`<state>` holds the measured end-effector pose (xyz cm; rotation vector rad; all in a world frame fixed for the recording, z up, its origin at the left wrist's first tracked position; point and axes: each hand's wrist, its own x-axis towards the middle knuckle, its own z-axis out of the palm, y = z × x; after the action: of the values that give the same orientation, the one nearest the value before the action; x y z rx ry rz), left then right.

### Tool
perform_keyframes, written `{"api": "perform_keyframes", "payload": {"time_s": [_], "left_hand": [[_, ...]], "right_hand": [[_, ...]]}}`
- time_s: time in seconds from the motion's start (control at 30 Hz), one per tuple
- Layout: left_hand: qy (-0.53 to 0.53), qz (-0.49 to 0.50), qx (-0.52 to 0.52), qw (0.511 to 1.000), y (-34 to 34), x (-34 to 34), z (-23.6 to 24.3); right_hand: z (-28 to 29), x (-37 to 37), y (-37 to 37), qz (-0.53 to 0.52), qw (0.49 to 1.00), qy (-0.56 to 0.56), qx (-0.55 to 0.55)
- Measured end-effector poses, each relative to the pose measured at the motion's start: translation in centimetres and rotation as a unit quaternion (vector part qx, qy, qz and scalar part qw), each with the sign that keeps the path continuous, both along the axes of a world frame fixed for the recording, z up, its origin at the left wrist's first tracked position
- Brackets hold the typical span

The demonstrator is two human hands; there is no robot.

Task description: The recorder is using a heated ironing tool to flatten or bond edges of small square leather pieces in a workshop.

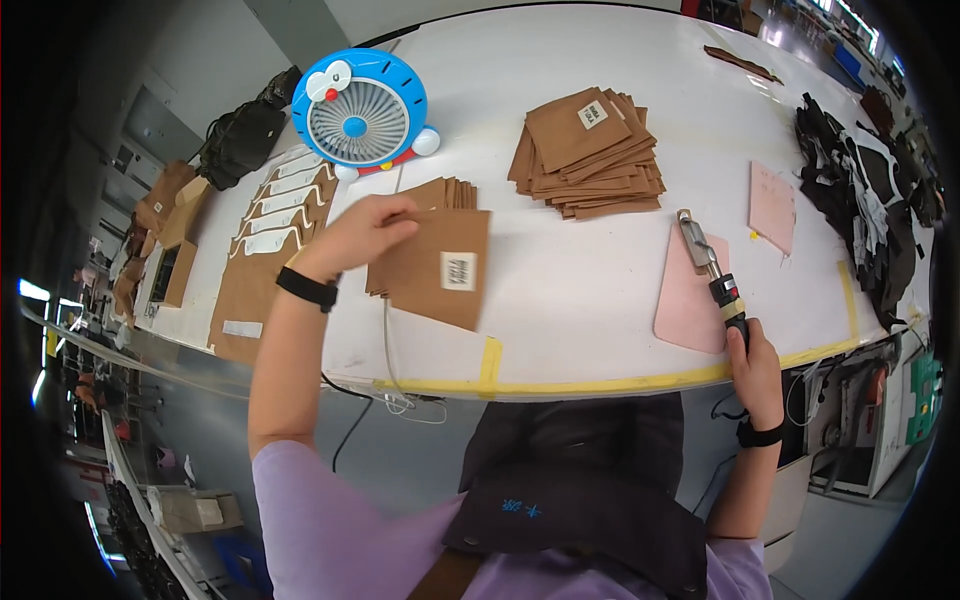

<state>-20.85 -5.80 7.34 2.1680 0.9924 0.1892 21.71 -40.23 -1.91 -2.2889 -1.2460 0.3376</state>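
Note:
Over a small fanned stack of brown pieces (pixel 445 192), my left hand (pixel 362 236) is closed at the upper left edge of a brown fabric piece (pixel 425 275) with a white label (pixel 458 271). That piece hangs slightly tilted toward me. Near the front table edge, my right hand (pixel 758 372) wraps around the dark handle of a hand tool with a metal head (pixel 697 240). Its head points away from me, above a pink pad (pixel 680 312). Beyond, in the middle, sits a larger pile of brown pieces (pixel 585 165), the top one carrying a label.
A blue fan (pixel 362 110) with a cartoon face stands at the far left. Brown panels with white curved strips (pixel 275 240) lie left of my arm. Another pink sheet (pixel 771 205) and a heap of black straps (pixel 858 200) are at right. Yellow tape (pixel 600 384) lines the front edge.

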Motion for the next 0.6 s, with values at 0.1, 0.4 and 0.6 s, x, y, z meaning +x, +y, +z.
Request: {"api": "perform_keyframes", "payload": {"time_s": [0.1, 0.4, 0.6], "left_hand": [[0.041, 0.063, 0.019, 0.997, 4.6, -2.9, -0.8], [-0.032, 0.203, -0.089, 0.974, 10.3, -3.0, -8.6], [0.138, 0.136, 0.504, 0.842, 8.2, 0.8, -9.1]], "right_hand": [[0.0, -0.1, -0.2, -0.007, 1.0, 0.001, 0.008], [-0.4, 0.0, -0.5, -0.011, 1.0, -0.005, 0.022], [-0.3, 0.0, -0.4, -0.014, 0.999, -0.01, 0.033]]}}
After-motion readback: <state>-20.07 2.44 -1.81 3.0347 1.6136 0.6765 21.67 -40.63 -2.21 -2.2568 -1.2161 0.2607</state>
